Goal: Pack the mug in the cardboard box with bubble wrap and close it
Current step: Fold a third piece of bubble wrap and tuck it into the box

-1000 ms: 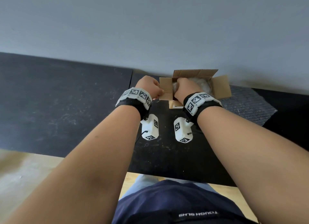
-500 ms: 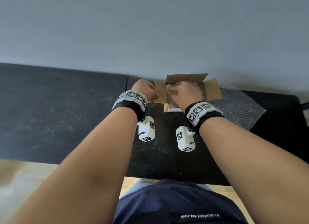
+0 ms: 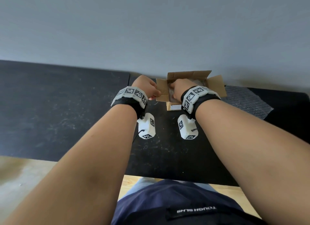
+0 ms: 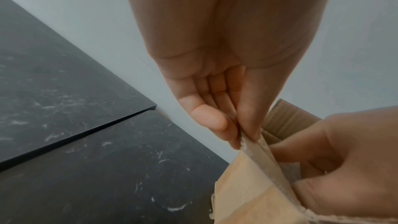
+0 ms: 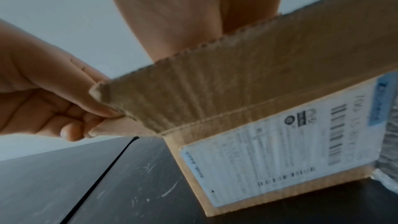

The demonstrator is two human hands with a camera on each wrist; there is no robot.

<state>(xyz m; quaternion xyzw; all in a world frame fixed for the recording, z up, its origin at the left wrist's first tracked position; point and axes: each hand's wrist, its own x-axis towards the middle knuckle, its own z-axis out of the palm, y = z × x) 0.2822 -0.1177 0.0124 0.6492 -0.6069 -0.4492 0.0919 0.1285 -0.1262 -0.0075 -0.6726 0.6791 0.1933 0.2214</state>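
Note:
The cardboard box (image 3: pixel 174 107) stands at the table's far edge with its flaps up. My left hand (image 3: pixel 155 96) pinches the corner of the left flap (image 3: pixel 161 90) between thumb and fingers; the left wrist view shows that pinch (image 4: pixel 247 135). My right hand (image 3: pixel 178 89) reaches down into the box, and its finger and thumb (image 4: pixel 310 185) curl round grey bubble wrap (image 4: pixel 289 170) inside. In the right wrist view the near flap (image 5: pixel 237 83) hides those fingers, and the labelled box wall (image 5: pixel 280 142) shows below it. The mug is hidden.
A loose sheet of bubble wrap (image 3: pixel 246 102) lies on the black table (image 3: pixel 167 154) right of the box. A grey wall rises just behind the box. A seam (image 4: pixel 86 132) splits the table left of my hands.
My right hand has gone from the box's near rim deeper into the box onto the bubble wrap. My left hand has kept its pinch on the left flap.

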